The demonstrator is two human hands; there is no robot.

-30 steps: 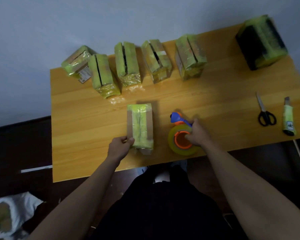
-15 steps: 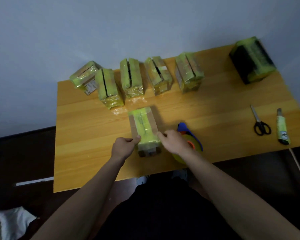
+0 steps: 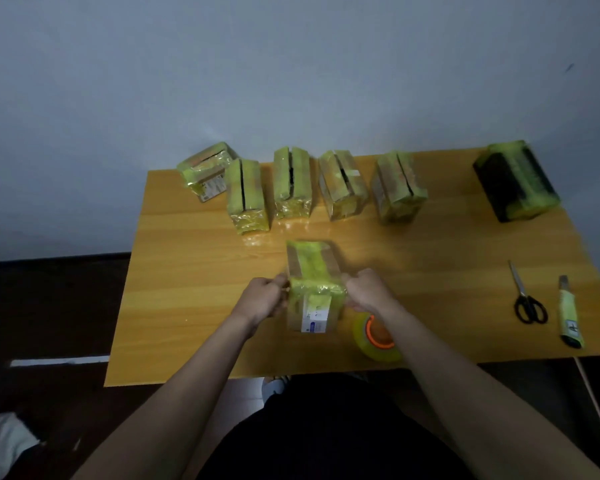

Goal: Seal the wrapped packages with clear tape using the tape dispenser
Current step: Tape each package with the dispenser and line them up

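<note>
Tape dispenser [image 3: 378,337] down on the near edge of the desk [image 3: 187,306], let go a moment ago, now partly hidden under the right arm. Right hand [image 3: 364,289] moved over from it to the package [image 3: 314,285], fingers curled on the right side. Left hand [image 3: 262,297] curled on the left side, same as before. Both holding tight, one grip on each side. Package lifted and tipped up at the near end, label face showing, far end close to the desk. Looks like turning it to find the next side for tape, so no taping right now. Far right: scissors [image 3: 529,299] and box cutter [image 3: 570,317], not touched. Far back: five more packages [image 3: 291,181] in a row, dark slits on top, likely waiting for tape. Far right corner: big dark package [image 3: 515,181].
</note>
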